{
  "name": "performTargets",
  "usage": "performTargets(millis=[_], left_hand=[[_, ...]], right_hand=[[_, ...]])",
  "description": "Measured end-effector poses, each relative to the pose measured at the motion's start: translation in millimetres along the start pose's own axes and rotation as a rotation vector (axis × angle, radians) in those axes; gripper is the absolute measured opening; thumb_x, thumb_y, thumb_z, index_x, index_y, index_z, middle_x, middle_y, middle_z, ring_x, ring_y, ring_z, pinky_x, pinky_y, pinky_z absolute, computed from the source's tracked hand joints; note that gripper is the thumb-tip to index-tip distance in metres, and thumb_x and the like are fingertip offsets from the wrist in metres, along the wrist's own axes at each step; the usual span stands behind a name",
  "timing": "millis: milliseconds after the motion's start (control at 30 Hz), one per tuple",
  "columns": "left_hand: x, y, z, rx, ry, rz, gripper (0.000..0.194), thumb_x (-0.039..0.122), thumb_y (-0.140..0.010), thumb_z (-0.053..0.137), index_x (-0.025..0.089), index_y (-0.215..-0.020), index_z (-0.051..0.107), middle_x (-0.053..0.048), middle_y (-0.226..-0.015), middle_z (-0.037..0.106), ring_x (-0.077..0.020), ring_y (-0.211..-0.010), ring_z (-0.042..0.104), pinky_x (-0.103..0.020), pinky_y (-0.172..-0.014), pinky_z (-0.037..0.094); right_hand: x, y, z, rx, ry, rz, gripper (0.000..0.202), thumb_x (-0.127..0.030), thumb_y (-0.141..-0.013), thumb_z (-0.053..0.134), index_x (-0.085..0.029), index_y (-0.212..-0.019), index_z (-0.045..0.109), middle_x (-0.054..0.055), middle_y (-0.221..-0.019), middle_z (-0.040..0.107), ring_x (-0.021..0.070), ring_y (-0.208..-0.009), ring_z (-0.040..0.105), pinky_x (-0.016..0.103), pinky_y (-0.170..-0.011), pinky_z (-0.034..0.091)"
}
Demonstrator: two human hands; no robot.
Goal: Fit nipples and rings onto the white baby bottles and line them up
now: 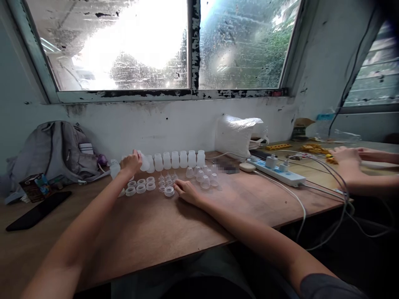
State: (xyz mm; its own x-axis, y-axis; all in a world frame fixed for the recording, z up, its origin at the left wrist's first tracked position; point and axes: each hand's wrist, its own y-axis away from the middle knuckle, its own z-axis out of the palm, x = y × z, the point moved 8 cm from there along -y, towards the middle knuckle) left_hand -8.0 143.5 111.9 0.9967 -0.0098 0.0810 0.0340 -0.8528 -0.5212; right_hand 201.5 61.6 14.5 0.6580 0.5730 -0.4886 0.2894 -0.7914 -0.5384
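Note:
My left hand (132, 162) is closed around a frosted plastic bottle (144, 162), which tilts at the left part of a row of similar upright bottles (175, 160). On the tabletop, my right hand (187, 192) rests with its fingers curled together. Its fingertips are beside a white screw ring (169, 191) and some clear silicone nipples (168, 177); whether they pinch anything is hidden. Several more white rings (141, 189) lie in rows below my left hand. Clear dome-shaped caps (205, 182) are grouped to the right of the nipples.
A grey backpack (59, 149), a drink carton (35, 187) and a black phone (39, 211) are at left. At right are a white bag (235, 135), a power strip (277, 171) with trailing cables, and another person's hands (346, 160) near yellow parts (314, 148).

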Motion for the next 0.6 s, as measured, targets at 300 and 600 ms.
performTargets(millis=[300,600], left_hand=[[46,106,-14.6,0.012,0.008,0.508,0.041,0.045,-0.087,0.015,0.012,-0.092,0.040,-0.009,-0.068,0.060,-0.0206,-0.057,0.059,-0.024,-0.044,0.034],[45,150,2.1,-0.117,0.587,0.516,0.050,0.048,-0.077,0.043,0.019,-0.116,0.031,0.001,-0.068,0.056,-0.0130,-0.051,0.054,-0.025,-0.050,0.042]], right_hand=[[-9,1,6,-0.065,-0.145,-0.145,0.048,-0.020,-0.075,0.050,-0.021,-0.121,0.038,0.005,-0.096,0.053,0.0110,-0.073,0.051,0.024,-0.068,0.041],[-12,1,3,0.011,-0.100,-0.161,0.020,-0.021,-0.076,0.050,-0.018,-0.095,0.053,0.004,-0.086,0.057,0.0126,-0.072,0.051,0.025,-0.068,0.041]])
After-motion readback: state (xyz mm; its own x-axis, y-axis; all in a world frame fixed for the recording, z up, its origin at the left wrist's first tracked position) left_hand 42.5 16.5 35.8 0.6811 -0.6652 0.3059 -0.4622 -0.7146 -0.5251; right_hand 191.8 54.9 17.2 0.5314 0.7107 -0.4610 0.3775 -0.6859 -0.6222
